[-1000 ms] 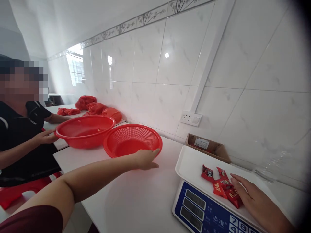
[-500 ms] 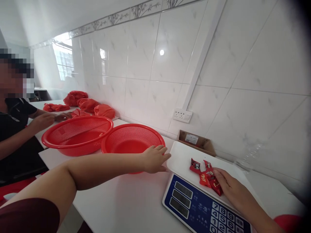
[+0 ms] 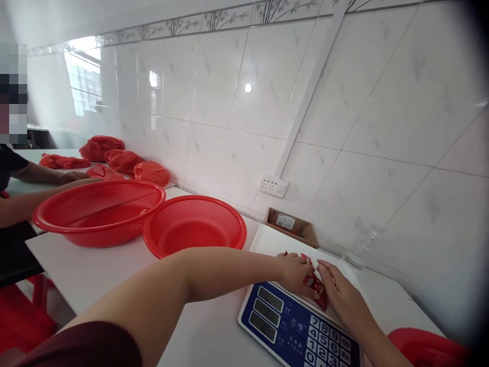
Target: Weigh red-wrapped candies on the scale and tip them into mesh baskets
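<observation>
Small shiny red snack packets lie on the white pan of a digital scale. My left hand is over them from the left, its fingers bent round the packets and hiding part of them. On the right side of the packets is my right hand, its fingers stretched out and its edge close against them; whether it presses on them is hard to see. The scale's blue panel, with three displays and number keys, faces me below both hands.
Two red perforated baskets stand to the left on the white table. Behind the scale is an open cardboard box. Red plastic bags lie farther back, near a co-worker's arm. Another red container sits at lower right.
My left hand has moved right from the pan's left edge onto the packets. My right hand stays beside them. The view has swung slightly right, and the co-worker's hands have shifted.
</observation>
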Demonstrator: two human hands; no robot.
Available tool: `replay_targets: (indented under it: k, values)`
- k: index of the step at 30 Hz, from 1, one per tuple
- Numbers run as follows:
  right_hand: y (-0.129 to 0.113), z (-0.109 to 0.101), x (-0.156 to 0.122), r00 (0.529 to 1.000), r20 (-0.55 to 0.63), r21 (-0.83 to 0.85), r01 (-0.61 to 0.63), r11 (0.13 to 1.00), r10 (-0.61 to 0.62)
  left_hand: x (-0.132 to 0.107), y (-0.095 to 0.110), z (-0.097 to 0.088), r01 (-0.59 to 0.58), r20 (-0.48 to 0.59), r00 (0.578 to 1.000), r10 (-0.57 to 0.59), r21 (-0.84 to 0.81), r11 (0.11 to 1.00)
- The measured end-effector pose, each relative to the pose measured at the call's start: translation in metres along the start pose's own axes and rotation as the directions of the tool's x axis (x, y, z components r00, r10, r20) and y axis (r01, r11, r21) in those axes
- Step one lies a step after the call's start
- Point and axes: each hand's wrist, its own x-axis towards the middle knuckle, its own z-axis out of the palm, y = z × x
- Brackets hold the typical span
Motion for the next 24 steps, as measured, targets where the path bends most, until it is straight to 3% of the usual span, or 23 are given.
replay_targets:
  k: [6, 13, 21, 24]
  values:
    - [0.009, 0.000, 0.004, 0.994, -0.082, 0.072, -0.066, 0.995, 0.072, 0.012, 0.002, 0.009, -0.034, -0.002, 0.999, 0.034, 0.053, 0.998]
    - [0.004, 0.001, 0.002, 0.995, -0.078, 0.074, -0.062, 0.995, 0.068, 0.020, -0.006, 0.015, -0.030, -0.212, 0.976, 0.051, 0.100, 0.995]
    - [0.008, 0.001, 0.004, 0.993, -0.117, 0.048, -0.011, 0.999, 0.017, 0.019, -0.010, 0.009, 0.045, -0.179, 0.983, -0.045, -0.001, 0.999]
    - [0.012, 0.004, 0.005, 0.997, -0.072, 0.009, 0.034, 0.999, -0.033, 0.016, -0.013, 0.007, 0.058, -0.169, 0.984, -0.063, -0.034, 0.998]
